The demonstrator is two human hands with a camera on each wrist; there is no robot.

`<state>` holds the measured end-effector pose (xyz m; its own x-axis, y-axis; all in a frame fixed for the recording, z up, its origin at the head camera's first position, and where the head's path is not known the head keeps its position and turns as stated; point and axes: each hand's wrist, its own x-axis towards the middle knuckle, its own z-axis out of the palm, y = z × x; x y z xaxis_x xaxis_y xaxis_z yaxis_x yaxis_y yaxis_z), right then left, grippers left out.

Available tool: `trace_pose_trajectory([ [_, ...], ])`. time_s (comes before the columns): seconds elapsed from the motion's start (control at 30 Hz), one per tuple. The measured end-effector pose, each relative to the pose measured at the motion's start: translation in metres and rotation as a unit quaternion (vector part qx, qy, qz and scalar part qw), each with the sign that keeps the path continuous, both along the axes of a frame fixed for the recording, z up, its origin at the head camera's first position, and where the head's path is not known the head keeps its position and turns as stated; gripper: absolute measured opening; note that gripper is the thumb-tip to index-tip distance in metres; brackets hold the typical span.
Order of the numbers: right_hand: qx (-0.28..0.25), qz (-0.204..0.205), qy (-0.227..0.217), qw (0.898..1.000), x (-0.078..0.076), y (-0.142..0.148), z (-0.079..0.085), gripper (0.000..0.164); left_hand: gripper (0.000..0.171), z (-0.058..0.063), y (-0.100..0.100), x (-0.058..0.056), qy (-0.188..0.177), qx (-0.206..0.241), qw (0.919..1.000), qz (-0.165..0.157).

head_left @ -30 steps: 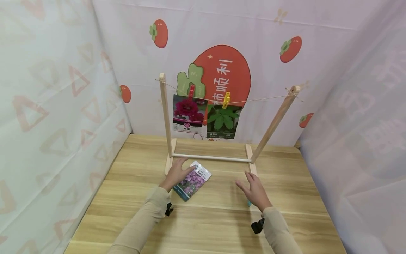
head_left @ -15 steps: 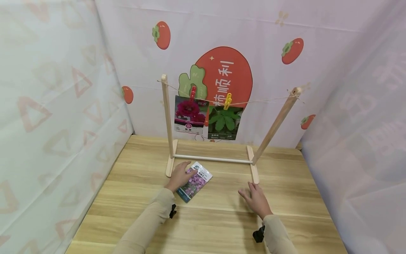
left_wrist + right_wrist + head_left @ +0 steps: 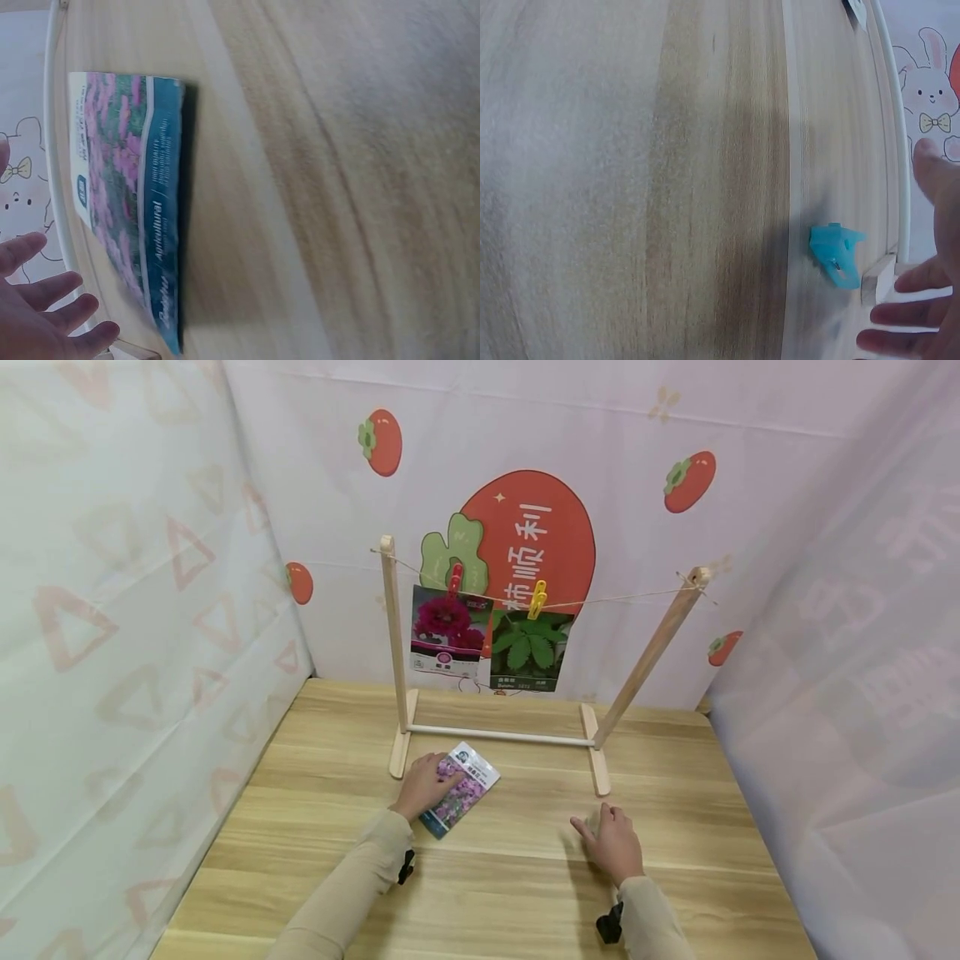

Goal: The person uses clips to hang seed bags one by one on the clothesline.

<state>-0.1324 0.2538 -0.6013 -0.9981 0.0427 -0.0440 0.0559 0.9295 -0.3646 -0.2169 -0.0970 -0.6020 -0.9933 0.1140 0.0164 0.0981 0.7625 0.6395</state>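
Note:
A seed packet with pink-purple flowers (image 3: 474, 777) lies on the table. My left hand (image 3: 423, 785) is over its left side, and in the left wrist view the fingers (image 3: 56, 291) are spread, without a grip on it. On the right, my right hand (image 3: 615, 845) hovers low over the table with its fingers loosely extended. In the right wrist view a teal clothespin (image 3: 836, 251) lies on the wood near those fingers (image 3: 900, 311); the head view hides it behind the hand. Whether either hand touches anything is unclear.
Beyond the hands stands a wooden rack (image 3: 395, 643) with a string between its posts. A red clothespin (image 3: 454, 581) holds a magenta-flower packet (image 3: 447, 631), and a yellow clothespin (image 3: 537, 599) a green-leaf packet (image 3: 531, 647). Printed cloth walls (image 3: 630, 527) enclose the table (image 3: 495, 885).
My right hand has drawn back toward me, away from the rack's right foot. The left hand has shifted slightly nearer to me over the packet, which stays in place.

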Motion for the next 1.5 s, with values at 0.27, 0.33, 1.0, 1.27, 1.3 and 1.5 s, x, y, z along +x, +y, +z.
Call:
trace_pose_trajectory([
  [0.27,0.006,-0.014,-0.02,1.0,0.007,-0.001,-0.006,0.082,0.069,-0.009,-0.002,0.005,-0.022,-0.037,0.999,0.0],
  [0.33,0.01,-0.015,-0.023,1.0,0.008,-0.002,-0.009,0.079,0.07,-0.009,-0.001,0.007,-0.031,-0.041,0.9987,-0.002],
  [1.0,0.06,-0.068,-0.031,0.995,0.013,-0.009,0.004,0.046,0.077,-0.018,-0.005,0.011,-0.023,-0.084,0.9961,-0.015],
  [1.27,0.032,-0.066,-0.024,0.997,0.01,-0.009,0.005,0.022,0.076,-0.009,-0.008,0.014,-0.018,-0.085,0.9962,-0.008],
  [1.3,0.03,-0.064,-0.023,0.997,0.01,-0.009,0.005,0.022,0.076,-0.008,-0.009,0.015,-0.018,-0.085,0.9962,-0.006],
  [1.5,0.022,-0.049,-0.012,0.998,0.007,-0.006,0.001,0.035,0.074,-0.004,-0.011,0.017,-0.022,-0.067,0.9974,0.02],
])
